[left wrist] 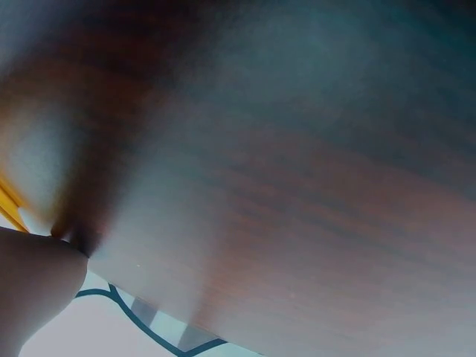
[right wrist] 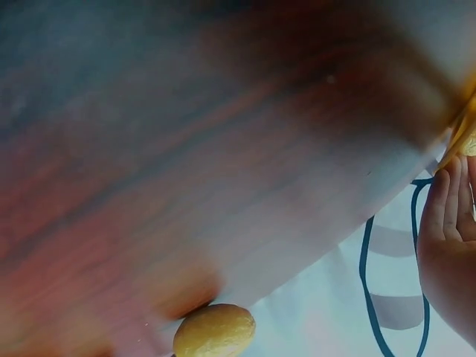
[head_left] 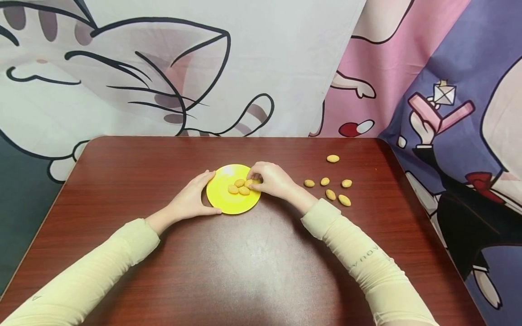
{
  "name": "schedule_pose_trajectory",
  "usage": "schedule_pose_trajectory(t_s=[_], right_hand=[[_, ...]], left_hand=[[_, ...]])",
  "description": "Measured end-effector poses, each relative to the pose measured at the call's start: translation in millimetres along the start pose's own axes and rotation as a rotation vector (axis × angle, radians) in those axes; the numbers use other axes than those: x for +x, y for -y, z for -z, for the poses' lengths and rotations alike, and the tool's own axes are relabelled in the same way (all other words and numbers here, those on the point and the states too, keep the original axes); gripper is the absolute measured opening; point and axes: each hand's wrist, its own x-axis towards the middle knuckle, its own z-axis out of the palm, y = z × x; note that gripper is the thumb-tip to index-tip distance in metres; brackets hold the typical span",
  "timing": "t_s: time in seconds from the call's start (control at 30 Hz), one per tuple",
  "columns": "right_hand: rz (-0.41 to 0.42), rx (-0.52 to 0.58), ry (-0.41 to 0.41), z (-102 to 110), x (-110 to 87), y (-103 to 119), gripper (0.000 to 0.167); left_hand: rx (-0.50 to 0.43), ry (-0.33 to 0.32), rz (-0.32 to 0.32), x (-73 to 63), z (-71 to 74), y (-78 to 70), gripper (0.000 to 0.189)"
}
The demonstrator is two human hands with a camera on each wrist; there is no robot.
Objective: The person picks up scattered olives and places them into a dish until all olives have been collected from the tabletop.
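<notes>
A round yellow plate (head_left: 220, 199) lies on the table, with several small yellow oval, nut-like pieces (head_left: 233, 189) grouped on it. My left hand (head_left: 189, 197) holds the plate's left rim, fingers at the far side and thumb at the near side. From the right, my right hand (head_left: 272, 179) reaches over the rim and pinches a yellow oval piece (head_left: 248, 183) low over the plate, partly hidden by the fingers. In the right wrist view that hand (right wrist: 452, 245) is at the plate's edge at far right. The left wrist view shows a blurred part of the left hand (left wrist: 37, 286).
Several more yellow oval pieces (head_left: 344, 200) lie scattered on the brown table (head_left: 163, 271) to the right of my right hand, one of them (head_left: 332, 158) farther back. A cartoon-printed cloth (head_left: 285, 59) hangs behind the table's back edge and down the right side.
</notes>
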Motion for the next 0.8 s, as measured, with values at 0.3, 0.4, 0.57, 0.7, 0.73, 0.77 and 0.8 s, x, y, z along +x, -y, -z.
schedule_pose_trajectory(t_s=[0.3,0.4,0.57,0.7,0.73,0.77,0.8], right_hand=[[-0.011,0.075,-0.054,17,-9.3,-10,0.023],[-0.026,0.105,-0.081,24,-13.7,-15,0.022],[-0.073,0.155,-0.12,33,-22.6,-29,0.022],[-0.103,0.183,-0.143,41,-31.7,-40,0.024],[-0.109,0.186,-0.146,43,-34.2,-42,0.024],[-0.114,0.184,-0.149,45,-37.0,-44,0.024],[-0.118,0.184,-0.153,46,-39.8,-46,0.024]], left_hand=[[-0.003,0.0,-0.001,0.0,-0.2,-0.2,0.117],[-0.005,-0.001,0.001,-0.2,-0.2,0.3,0.117],[-0.005,-0.002,0.002,-0.2,-0.4,0.5,0.116],[-0.005,0.001,0.003,-0.4,0.0,0.3,0.116],[-0.005,0.001,0.003,-0.4,0.2,0.5,0.116],[-0.005,0.0,0.002,-0.2,0.3,0.4,0.116],[-0.004,0.001,0.002,-0.1,0.6,0.1,0.116]])
